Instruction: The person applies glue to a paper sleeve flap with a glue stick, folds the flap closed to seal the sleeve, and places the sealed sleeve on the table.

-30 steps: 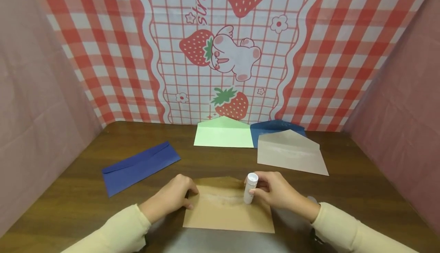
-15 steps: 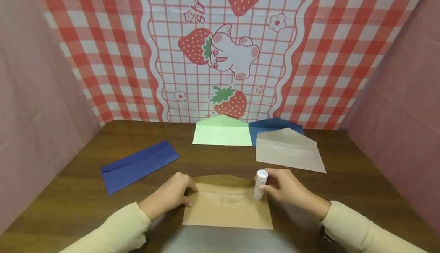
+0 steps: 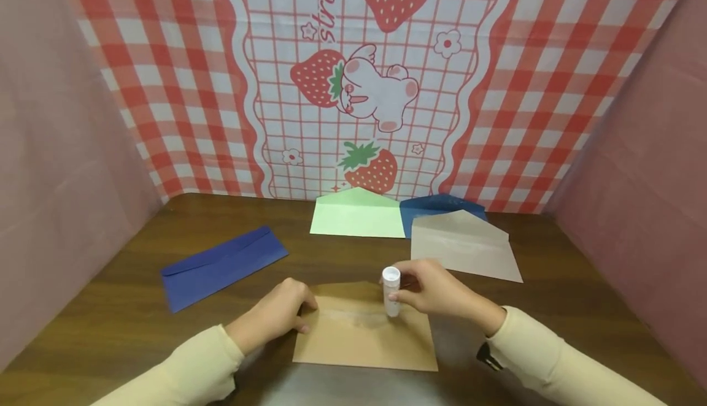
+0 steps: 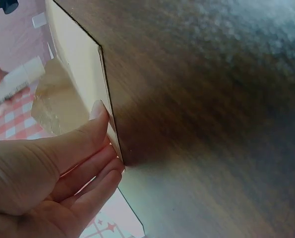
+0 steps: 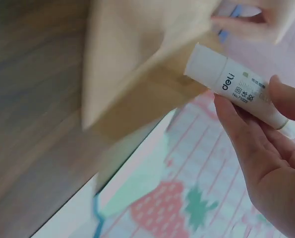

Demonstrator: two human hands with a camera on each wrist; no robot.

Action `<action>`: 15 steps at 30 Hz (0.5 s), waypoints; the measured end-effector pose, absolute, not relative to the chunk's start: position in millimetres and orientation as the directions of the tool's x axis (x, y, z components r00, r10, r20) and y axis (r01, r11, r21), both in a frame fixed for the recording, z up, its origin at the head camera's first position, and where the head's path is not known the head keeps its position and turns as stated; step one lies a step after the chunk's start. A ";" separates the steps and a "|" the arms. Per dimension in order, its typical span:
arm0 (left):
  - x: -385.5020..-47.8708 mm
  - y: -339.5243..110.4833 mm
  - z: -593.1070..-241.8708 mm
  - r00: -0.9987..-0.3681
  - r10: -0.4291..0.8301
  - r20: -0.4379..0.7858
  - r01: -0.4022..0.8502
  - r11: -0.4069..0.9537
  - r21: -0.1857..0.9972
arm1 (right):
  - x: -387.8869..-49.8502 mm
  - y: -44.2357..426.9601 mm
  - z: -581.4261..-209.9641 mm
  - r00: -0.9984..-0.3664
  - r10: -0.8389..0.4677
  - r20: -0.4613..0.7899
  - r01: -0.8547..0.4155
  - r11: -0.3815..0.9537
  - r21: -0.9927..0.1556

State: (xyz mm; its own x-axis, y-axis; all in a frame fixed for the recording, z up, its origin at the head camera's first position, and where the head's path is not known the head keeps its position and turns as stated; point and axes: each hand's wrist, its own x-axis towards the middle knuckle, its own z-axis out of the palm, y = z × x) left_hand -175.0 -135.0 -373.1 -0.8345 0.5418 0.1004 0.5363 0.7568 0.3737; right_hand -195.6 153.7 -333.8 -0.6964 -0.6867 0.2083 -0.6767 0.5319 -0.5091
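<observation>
A tan envelope [image 3: 364, 344] lies on the table with its flap up at the far side. The left hand [image 3: 278, 313] rests at its left edge, thumb on the paper and fingers bent at the edge; the left wrist view shows the thumb [image 4: 98, 111] against the envelope [image 4: 80, 54]. The right hand [image 3: 442, 292] pinches a white glue stick [image 3: 391, 292] upright over the right part of the envelope, near the flap's fold. In the right wrist view the glue stick [image 5: 231, 84], with printed lettering, sits between thumb and fingers of the right hand [image 5: 271, 158].
On the wooden table [image 3: 331, 259], a dark blue envelope [image 3: 223, 268] lies at the left. At the back stand out a pale green envelope [image 3: 358, 219], a navy one [image 3: 409, 210] and, overlapping it, a grey-beige one [image 3: 469, 246]. A checked strawberry cloth [image 3: 364, 87] hangs behind.
The right hand with the glue stick first moved right along the envelope, then back left and slightly away from the person. The left hand has stayed at the left edge.
</observation>
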 end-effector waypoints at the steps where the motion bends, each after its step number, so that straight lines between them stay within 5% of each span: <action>1: -175.2 -134.8 -373.4 -0.835 0.542 0.098 0.535 0.757 0.374 | -196.0 145.5 -334.6 -0.696 -0.687 0.208 -0.674 0.526 -0.518; 15: -178.5 -136.0 -375.2 -0.814 0.565 0.137 0.573 0.738 0.356 | -200.8 68.4 -364.5 -0.686 -0.688 0.238 -0.645 0.423 -0.637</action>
